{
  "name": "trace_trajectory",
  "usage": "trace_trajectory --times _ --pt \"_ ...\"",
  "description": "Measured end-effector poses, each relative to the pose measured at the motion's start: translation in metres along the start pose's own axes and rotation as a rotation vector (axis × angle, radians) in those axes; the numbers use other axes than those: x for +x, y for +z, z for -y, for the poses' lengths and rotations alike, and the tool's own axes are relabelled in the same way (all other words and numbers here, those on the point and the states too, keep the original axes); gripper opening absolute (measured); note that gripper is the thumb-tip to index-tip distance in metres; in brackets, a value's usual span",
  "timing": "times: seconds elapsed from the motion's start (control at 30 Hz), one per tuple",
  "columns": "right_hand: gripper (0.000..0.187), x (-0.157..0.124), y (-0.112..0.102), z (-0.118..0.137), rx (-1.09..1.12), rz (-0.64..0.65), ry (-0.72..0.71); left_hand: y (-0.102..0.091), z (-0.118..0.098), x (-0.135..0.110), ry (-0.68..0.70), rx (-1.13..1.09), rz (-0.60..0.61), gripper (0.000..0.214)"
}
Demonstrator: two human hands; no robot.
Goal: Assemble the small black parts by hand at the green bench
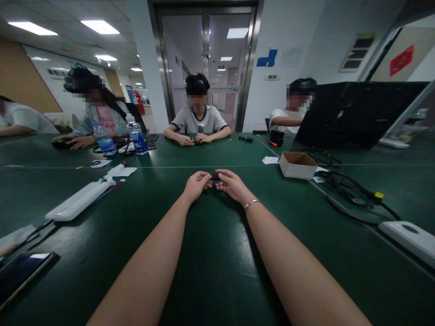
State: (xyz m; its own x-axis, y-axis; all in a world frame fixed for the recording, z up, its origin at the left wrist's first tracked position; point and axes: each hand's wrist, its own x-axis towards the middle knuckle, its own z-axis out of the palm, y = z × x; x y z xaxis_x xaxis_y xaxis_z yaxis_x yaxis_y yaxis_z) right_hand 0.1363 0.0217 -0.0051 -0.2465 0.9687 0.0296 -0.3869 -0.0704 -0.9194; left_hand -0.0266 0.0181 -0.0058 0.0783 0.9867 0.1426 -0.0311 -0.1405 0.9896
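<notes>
A small dark piece (215, 177) is held just above the green surface (210, 253), pinched at one end by the left hand (197, 186) and at the other by the right hand (232, 184), fingers nearly meeting. To the left lie a white block (79, 201) and a phone (25, 274); to the right, an open box (295, 171) near black cables with a yellow tag (379, 195). Farther off, two bottles (137, 139) wear blue labels, their lettering too small to read. A red sign (402, 60) hangs at far right, also illegible.
</notes>
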Motion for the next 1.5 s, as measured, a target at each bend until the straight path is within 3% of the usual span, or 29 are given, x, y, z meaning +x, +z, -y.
trace_trajectory --times 0.67,1.1,1.5 --pt "0.015 -0.0013 -0.0001 0.0015 -0.017 0.007 0.009 -0.0016 0.0003 0.0007 -0.022 0.033 0.01 0.033" --pt "0.017 -0.0021 -0.0002 0.0017 -0.016 0.015 0.0 -0.0002 -0.0038 -0.0011 -0.042 0.068 0.018 0.023" --pt "0.02 -0.002 -0.0028 -0.0003 -0.009 0.028 -0.004 -0.0039 0.0039 0.0027 -0.025 0.081 0.016 0.028"
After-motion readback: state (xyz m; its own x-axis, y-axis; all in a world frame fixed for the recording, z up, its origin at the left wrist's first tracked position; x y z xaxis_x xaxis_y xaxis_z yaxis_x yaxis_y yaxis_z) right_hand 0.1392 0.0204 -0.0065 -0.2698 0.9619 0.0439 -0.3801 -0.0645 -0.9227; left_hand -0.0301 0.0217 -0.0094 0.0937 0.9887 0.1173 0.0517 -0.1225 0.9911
